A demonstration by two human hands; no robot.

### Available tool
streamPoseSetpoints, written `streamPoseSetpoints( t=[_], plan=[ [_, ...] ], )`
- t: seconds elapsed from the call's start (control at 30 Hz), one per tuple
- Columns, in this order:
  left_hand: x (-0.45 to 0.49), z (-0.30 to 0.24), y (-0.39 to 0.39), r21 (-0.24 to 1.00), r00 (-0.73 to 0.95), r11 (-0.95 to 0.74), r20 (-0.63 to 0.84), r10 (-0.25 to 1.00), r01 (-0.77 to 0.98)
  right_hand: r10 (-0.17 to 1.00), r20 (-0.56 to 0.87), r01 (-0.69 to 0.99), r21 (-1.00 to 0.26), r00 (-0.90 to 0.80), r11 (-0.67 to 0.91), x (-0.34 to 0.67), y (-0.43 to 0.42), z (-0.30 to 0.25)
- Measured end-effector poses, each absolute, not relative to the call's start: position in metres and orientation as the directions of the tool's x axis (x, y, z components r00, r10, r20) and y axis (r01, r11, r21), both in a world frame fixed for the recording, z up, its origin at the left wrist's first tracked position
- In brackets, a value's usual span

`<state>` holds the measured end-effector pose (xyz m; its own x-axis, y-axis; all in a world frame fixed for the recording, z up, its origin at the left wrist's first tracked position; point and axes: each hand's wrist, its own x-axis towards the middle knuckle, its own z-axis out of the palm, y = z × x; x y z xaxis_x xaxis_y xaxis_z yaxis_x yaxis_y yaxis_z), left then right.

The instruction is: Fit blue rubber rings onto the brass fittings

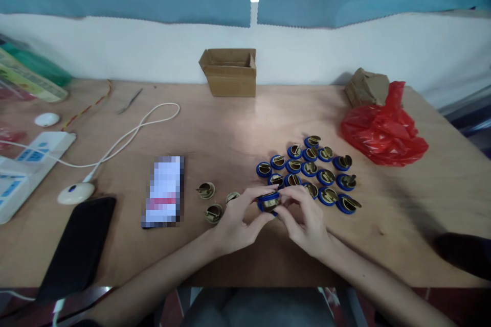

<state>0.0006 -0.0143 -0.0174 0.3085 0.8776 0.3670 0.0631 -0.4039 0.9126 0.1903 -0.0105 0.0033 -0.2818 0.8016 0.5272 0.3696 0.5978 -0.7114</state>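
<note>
So we've got both hands meeting near the front edge of the table (pixel 238 127), left hand (pixel 240 219) and right hand (pixel 307 219), fingertips of both pinching one blue-ringed brass part (pixel 269 202) between them. It sits flat, blue ring up top, brass below, with each hand about equally close. The finished cluster (pixel 310 173) lies just behind and to the right of it, nearer our right hand. Three bare brass pieces (pixel 214 202) wait just left of our left hand.
</note>
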Motion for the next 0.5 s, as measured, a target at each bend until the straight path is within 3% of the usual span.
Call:
streamPoseSetpoints(
  t=[0.5],
  plan=[
    [-0.0009, -0.0141, -0.0126, 0.946, 0.324, -0.31, 0.266, 0.908, 0.091, 0.813, 0.499, 0.414, -0.7, -0.299, 0.582, 0.1914, -0.0061, 0.0039]
  ],
)
